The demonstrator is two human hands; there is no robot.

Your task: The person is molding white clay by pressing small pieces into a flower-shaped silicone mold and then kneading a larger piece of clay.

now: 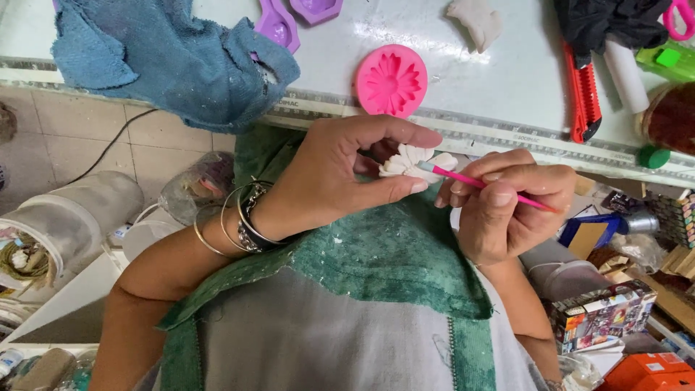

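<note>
My left hand point(340, 174) pinches a white clay flower point(409, 161) between thumb and fingers, just below the table's front edge. My right hand point(503, 210) grips a thin pink tool point(485, 185) like a pen, and its pale tip touches the flower's petals. Several metal bangles and a dark bracelet sit on my left wrist. Directly above the flower, on the white table point(499, 72), lies a round pink flower mould point(392, 80). A green and grey apron covers my lap beneath both hands.
A blue towel point(166, 54) hangs over the table edge at left, next to purple moulds point(279, 25). A lump of white clay point(476, 20), a red utility knife point(583, 94), a black cloth and a white roll lie at right. Boxes and plastic containers crowd the floor.
</note>
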